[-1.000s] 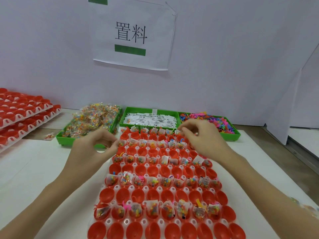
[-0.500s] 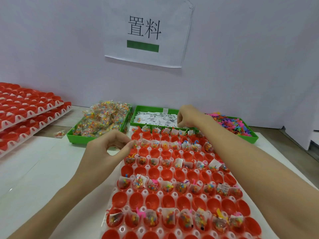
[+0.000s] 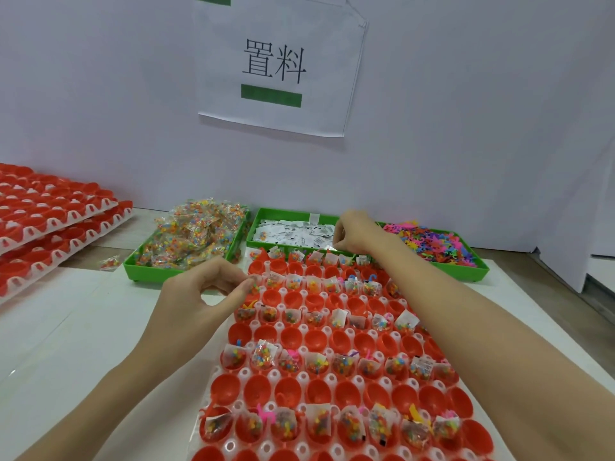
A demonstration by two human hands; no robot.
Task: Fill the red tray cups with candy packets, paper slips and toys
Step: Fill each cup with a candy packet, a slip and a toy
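Over the red tray (image 3: 336, 361), every other row of cups already filled, the left hand (image 3: 196, 301) pinches a candy packet (image 3: 254, 287) at its left edge; beyond, the right hand (image 3: 356, 232) curls over paper slips (image 3: 293, 232), apparently picking one; grip unclear. Next, a drop into a far-row cup.

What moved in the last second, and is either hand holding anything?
The right hand reached forward from the tray's far rows to the paper-slip bin, fingers curled down; any grip is hidden. The left hand stayed at the red tray's left edge, fingertips pinched. Bins and filled cups are unchanged.
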